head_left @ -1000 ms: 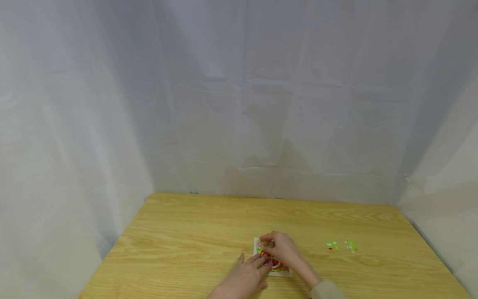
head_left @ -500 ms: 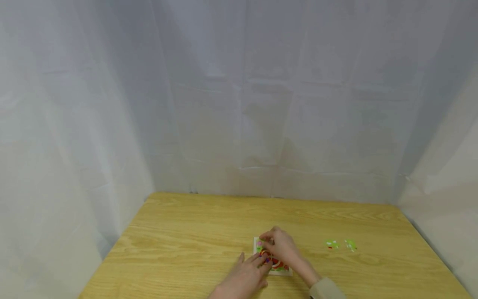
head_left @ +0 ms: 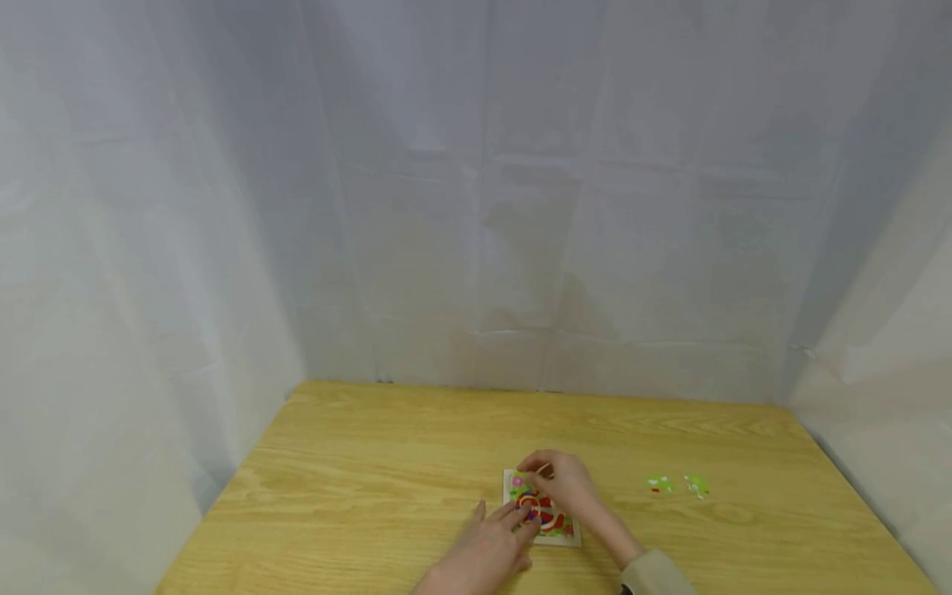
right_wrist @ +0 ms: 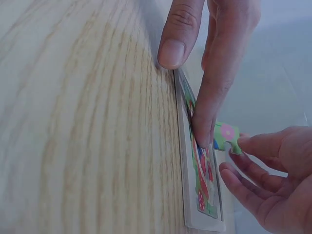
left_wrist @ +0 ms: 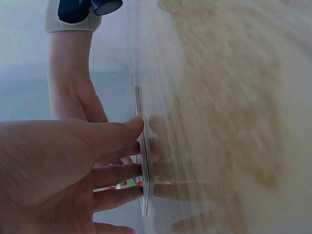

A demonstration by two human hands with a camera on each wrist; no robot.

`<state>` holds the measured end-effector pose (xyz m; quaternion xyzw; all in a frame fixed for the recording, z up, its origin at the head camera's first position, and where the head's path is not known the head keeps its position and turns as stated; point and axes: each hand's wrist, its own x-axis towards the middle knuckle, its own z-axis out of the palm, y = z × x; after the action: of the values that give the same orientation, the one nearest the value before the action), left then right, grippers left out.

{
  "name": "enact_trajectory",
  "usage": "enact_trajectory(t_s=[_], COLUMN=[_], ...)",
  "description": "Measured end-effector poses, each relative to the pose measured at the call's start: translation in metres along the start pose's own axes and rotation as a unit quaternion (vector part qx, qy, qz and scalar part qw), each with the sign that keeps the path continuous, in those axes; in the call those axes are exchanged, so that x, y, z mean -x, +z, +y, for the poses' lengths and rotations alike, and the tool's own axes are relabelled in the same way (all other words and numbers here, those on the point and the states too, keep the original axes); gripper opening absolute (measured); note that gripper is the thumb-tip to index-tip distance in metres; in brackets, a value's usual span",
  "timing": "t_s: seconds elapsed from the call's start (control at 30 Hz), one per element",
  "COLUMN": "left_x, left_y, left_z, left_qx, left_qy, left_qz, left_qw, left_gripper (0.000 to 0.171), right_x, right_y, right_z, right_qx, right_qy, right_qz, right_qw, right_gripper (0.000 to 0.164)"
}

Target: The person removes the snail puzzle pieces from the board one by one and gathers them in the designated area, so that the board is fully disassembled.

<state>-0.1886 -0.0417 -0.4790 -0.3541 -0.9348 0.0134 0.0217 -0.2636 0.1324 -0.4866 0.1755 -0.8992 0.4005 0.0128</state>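
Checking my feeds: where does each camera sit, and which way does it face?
Head: on the head, facing forward and down at the puzzle board; left hand and right hand show.
Left wrist: on that wrist, facing the puzzle board edge-on; left hand near, right hand behind.
Right wrist: on that wrist, facing the right hand pinching a green puzzle piece; left hand too.
The wrist views share the puzzle board and hands.
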Motion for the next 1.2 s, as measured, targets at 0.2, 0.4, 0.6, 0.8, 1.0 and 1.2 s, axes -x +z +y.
enact_trajectory(t_s=[0.2, 0.4, 0.6, 0.8, 1.0, 1.2], left_x=[-0.001, -0.002, -0.003, -0.002, -0.002, -0.001], left_y=[-0.002, -0.001, 0.0, 0.0, 0.0, -0.001], left_z=[0.0, 0.0, -0.001, -0.001, -0.001, -0.001], left_qx=[-0.003, 0.01, 0.009, 0.024, 0.025, 0.034], left_qy=[-0.006, -0.009, -0.015, -0.018, -0.017, -0.022], left_qz=[-0.014, -0.024, -0.03, -0.034, -0.031, -0.032], left_qw=[0.9999, 0.9996, 0.9994, 0.999, 0.999, 0.9987], left_gripper=[0.054, 0.055, 0.055, 0.056, 0.056, 0.055], right_x=[0.0, -0.002, -0.001, 0.003, 0.005, 0.009], right_y=[0.0, 0.001, -0.006, -0.015, -0.023, -0.031], right_z=[0.003, 0.011, 0.014, 0.017, 0.022, 0.028], right_qx=[-0.041, -0.099, -0.171, -0.203, -0.175, -0.183], right_qy=[0.007, 0.025, 0.04, 0.049, 0.053, 0.05], right_qz=[-0.003, 0.003, 0.0, 0.001, 0.018, 0.029], right_qw=[0.999, 0.995, 0.984, 0.978, 0.983, 0.981], right_gripper=[0.009, 0.012, 0.016, 0.021, 0.019, 0.019])
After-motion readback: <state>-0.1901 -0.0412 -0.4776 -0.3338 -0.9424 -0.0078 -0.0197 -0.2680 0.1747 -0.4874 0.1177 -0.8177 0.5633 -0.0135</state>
